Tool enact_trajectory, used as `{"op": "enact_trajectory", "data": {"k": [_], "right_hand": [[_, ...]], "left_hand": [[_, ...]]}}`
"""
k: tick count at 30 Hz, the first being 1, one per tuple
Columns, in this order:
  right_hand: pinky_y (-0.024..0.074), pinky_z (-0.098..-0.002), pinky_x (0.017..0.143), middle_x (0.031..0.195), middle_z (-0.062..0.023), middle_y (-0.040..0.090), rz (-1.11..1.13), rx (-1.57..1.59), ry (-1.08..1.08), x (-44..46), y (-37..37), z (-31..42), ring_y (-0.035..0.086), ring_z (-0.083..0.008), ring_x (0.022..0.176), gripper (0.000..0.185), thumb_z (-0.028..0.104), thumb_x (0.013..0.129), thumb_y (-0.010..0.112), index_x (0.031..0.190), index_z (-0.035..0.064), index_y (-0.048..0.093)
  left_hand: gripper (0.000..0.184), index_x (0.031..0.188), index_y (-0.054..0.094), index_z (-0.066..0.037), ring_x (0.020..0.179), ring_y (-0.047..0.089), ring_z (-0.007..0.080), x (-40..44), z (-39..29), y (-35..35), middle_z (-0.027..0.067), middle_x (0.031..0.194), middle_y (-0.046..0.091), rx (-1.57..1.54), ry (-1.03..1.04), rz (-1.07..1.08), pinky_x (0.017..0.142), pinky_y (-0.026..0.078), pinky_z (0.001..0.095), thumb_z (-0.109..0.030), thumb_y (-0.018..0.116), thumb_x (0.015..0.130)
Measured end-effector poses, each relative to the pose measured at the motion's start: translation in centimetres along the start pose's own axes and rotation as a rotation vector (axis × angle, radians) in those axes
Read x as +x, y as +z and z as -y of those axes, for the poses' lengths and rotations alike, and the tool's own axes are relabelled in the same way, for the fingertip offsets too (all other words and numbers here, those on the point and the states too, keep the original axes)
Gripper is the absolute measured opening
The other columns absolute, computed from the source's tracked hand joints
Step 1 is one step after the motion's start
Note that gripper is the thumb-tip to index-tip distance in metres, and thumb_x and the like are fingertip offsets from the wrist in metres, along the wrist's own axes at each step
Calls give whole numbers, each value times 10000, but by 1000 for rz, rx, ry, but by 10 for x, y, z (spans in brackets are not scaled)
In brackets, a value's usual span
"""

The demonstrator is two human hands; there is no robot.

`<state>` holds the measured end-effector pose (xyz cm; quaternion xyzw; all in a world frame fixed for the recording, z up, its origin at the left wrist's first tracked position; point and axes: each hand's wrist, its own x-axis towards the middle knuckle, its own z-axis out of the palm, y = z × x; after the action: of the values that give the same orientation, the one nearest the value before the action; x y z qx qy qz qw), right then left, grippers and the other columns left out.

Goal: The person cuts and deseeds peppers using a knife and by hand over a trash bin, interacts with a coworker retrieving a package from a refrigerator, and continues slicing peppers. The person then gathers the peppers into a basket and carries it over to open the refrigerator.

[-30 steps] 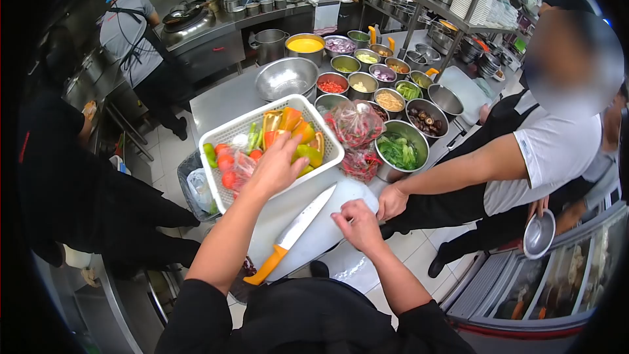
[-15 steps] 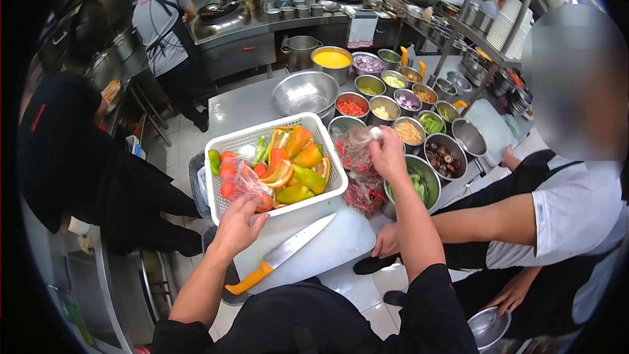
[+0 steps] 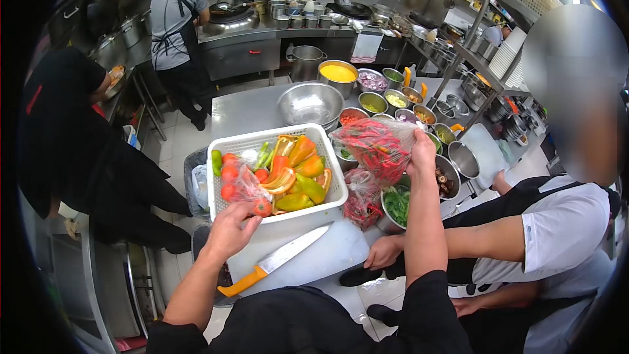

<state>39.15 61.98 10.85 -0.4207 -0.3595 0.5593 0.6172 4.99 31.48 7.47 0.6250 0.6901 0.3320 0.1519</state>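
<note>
My right hand (image 3: 422, 152) is closed on the neck of a clear plastic bag of red chili peppers (image 3: 375, 147), raised over the bowls. A second bag of red chilies (image 3: 362, 198) sits below it, beside the basket. At the front left of a white plastic basket (image 3: 278, 132) rests my left hand (image 3: 228, 228), thumb apart from the fingers, fingertips by the rim and a tomato (image 3: 262, 207). Inside the basket are bagged tomatoes (image 3: 229, 174) and orange and green bell peppers (image 3: 303, 183). An orange-handled knife (image 3: 278, 259) lies on a white cutting board (image 3: 334, 249).
A steel colander (image 3: 308, 101) stands behind the basket. Several steel containers of chopped food fill the right side, including leafy greens (image 3: 397, 204) and a yellow-filled pot (image 3: 337, 72). A co-worker's hand (image 3: 385, 251) is at the board's right edge. Other people stand left and right.
My right hand has lifted one bag of chilies up and toward the right from beside the basket. My left hand has shifted slightly left and down. The view has turned a little.
</note>
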Motion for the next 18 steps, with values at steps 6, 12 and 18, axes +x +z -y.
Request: {"op": "enact_trajectory", "data": {"k": [6, 12, 18], "right_hand": [[549, -481, 908, 1153, -190, 664, 273, 198, 208, -69, 80, 0, 668, -314, 1036, 351, 229, 1027, 439, 1181, -51, 585], [482, -388, 942, 1100, -125, 653, 263, 116, 37, -127, 173, -74, 618, -238, 1028, 251, 216, 979, 579, 1106, 0, 604], [457, -383, 1002, 1212, -182, 605, 513, -582, -505, -222, 159, -115, 584, -274, 1149, 407, 247, 912, 689, 1201, -14, 567]], "left_hand": [[493, 1369, 509, -13, 1139, 627, 237, 15, 4, 9, 188, 1316, 590, -452, -90, 35, 892, 528, 345, -214, 654, 942], [676, 1563, 188, -44, 1263, 521, 237, 57, -5, -15, 169, 1495, 431, -739, -125, -38, 1059, 428, 376, -343, 493, 1038], [608, 1462, 422, 10, 1171, 621, 316, 63, 86, -41, 242, 1328, 590, -161, -264, -242, 984, 488, 394, -272, 610, 957]]}}
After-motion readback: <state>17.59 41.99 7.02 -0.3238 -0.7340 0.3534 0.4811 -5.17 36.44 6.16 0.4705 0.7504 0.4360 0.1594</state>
